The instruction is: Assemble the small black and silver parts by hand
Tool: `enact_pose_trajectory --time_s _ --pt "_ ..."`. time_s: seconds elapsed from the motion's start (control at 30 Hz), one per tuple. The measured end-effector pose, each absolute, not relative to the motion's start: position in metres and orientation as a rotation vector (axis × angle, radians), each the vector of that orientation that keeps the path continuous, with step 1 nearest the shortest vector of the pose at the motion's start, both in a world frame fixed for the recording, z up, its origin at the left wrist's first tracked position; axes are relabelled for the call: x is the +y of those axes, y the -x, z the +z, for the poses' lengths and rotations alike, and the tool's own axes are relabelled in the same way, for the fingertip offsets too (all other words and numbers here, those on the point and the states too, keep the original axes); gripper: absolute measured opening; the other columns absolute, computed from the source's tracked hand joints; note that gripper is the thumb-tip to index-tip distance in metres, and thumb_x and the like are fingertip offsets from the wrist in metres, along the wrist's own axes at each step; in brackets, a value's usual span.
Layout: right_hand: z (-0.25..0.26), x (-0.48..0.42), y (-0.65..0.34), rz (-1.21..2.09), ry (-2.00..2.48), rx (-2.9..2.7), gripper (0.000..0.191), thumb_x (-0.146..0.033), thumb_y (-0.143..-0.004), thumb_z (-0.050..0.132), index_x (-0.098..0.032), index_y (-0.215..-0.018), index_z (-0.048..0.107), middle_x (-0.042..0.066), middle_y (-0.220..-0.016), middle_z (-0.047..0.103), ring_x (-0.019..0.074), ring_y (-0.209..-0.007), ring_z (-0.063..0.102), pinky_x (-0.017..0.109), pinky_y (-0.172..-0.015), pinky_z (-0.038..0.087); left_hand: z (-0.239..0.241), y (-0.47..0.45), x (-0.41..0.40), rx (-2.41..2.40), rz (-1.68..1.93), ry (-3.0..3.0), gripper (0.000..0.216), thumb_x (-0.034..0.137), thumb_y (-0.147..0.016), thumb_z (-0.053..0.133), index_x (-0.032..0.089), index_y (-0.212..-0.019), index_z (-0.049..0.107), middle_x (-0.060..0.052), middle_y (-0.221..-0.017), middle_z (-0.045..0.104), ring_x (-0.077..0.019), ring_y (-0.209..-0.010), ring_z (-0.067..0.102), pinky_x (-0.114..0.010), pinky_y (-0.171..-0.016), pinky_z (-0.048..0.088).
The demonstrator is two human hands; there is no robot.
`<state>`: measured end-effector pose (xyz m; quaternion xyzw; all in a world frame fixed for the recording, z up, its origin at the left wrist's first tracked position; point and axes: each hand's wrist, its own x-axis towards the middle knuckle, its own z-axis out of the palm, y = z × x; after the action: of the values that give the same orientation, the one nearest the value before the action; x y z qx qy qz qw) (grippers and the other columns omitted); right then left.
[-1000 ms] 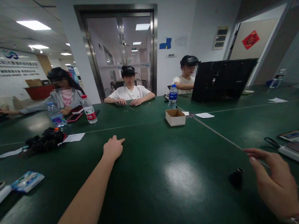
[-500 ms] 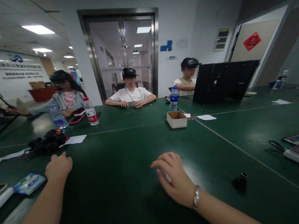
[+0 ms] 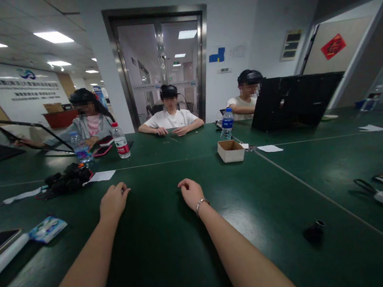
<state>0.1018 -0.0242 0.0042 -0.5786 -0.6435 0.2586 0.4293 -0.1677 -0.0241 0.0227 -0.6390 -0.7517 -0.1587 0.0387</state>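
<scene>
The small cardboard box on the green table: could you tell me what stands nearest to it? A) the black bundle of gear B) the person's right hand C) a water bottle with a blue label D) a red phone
C: the water bottle with a blue label stands just behind the small cardboard box on the green table.

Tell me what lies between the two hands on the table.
Head view: only bare green table shows between the left hand and the right hand; neither holds anything.
</scene>
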Motion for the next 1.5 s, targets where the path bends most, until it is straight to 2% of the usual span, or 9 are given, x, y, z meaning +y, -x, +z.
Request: enact_pose_trajectory --time_s 0.27,0.4,0.53,0.77,0.97,1.1,1.2,1.33,1.5 --pt "-0.002 -0.019 -0.110 0.781 1.320 -1.570 0.019 -0.017 -0.074 0.045 -0.022 -0.077 0.063 -0.002 -0.067 0.059 0.0131 -0.063 0.053 0.027 -0.062 0.042 0.014 0.066 -0.002 -2.415 -1.143 2.183 0.028 0.039 -0.085 0.039 0.025 -0.099 0.058 -0.004 -0.099 0.062 -0.0189 -0.090 0.056 -0.029 -0.074 0.043" --pt "-0.007 -0.010 -0.117 0.865 1.246 -1.418 0.019 -0.017 -0.073 0.046 -0.021 -0.085 0.059 -0.004 -0.065 0.054 0.0120 -0.059 0.053 0.026 -0.058 0.044 0.005 0.015 0.006 -2.422 -1.500 2.255 0.028 0.040 -0.084 0.041 0.026 -0.099 0.059 -0.002 -0.098 0.064 -0.0169 -0.087 0.058 -0.028 -0.074 0.044" --pt "-0.009 -0.006 -0.120 0.900 1.183 -1.368 0.017 -0.027 -0.074 0.051 -0.022 -0.089 0.055 -0.004 -0.064 0.053 0.0116 -0.056 0.052 0.025 -0.056 0.045 0.002 -0.020 0.003 -2.272 -1.758 2.358 0.029 0.039 -0.085 0.039 0.024 -0.098 0.060 -0.004 -0.097 0.065 -0.0172 -0.086 0.059 -0.029 -0.075 0.045" --pt "-0.010 -0.001 -0.115 0.925 1.165 -1.329 0.017 -0.034 -0.074 0.055 -0.023 -0.087 0.054 -0.004 -0.064 0.053 0.0110 -0.053 0.052 0.024 -0.051 0.046 0.000 -0.022 -0.001 -2.241 -1.901 2.371 0.032 0.036 -0.088 0.030 0.024 -0.096 0.058 -0.004 -0.097 0.064 -0.0170 -0.087 0.059 -0.030 -0.075 0.047" --pt "-0.009 0.007 -0.112 0.914 1.160 -1.247 0.017 -0.037 -0.072 0.057 -0.022 -0.080 0.053 -0.004 -0.059 0.054 0.0124 -0.051 0.053 0.025 -0.048 0.045 -0.005 -0.022 0.009 -2.189 -2.083 2.394 0.030 0.027 -0.085 0.033 0.023 -0.101 0.058 -0.004 -0.103 0.062 -0.0163 -0.090 0.059 -0.028 -0.075 0.048" --pt "-0.004 0.005 -0.112 0.993 1.084 -1.171 0.019 -0.035 -0.070 0.059 -0.020 -0.079 0.052 -0.004 -0.060 0.055 0.0113 -0.050 0.053 0.024 -0.047 0.046 -0.004 -0.023 0.009 -2.123 -2.250 2.414 0.029 0.027 -0.085 0.034 0.021 -0.102 0.057 -0.005 -0.103 0.061 -0.0165 -0.090 0.059 -0.027 -0.072 0.050" --pt "-0.001 0.003 -0.113 1.035 1.064 -1.120 0.021 -0.036 -0.069 0.060 -0.020 -0.080 0.052 -0.004 -0.063 0.057 0.0100 -0.049 0.053 0.023 -0.046 0.047 0.001 -0.022 0.006 -2.044 -2.311 2.439 0.029 0.025 -0.086 0.034 0.019 -0.102 0.057 -0.007 -0.105 0.061 -0.0166 -0.094 0.058 -0.028 -0.077 0.049" --pt "-0.001 0.004 -0.116 1.053 1.038 -1.088 0.024 -0.038 -0.069 0.061 -0.019 -0.081 0.052 -0.002 -0.069 0.059 0.0083 -0.047 0.053 0.023 -0.046 0.048 0.008 -0.018 0.003 -1.892 -2.314 2.511 0.024 0.021 -0.083 0.043 0.016 -0.100 0.059 -0.009 -0.107 0.061 -0.0172 -0.100 0.057 -0.031 -0.088 0.045" --pt "-0.001 0.004 -0.119 1.089 0.997 -1.142 0.024 -0.036 -0.070 0.059 -0.019 -0.086 0.054 -0.004 -0.065 0.055 0.0090 -0.050 0.055 0.024 -0.050 0.050 0.009 -0.014 0.003 -1.807 -2.373 2.568 0.023 0.022 -0.077 0.054 0.016 -0.099 0.057 -0.010 -0.105 0.062 -0.0186 -0.100 0.057 -0.035 -0.090 0.044"
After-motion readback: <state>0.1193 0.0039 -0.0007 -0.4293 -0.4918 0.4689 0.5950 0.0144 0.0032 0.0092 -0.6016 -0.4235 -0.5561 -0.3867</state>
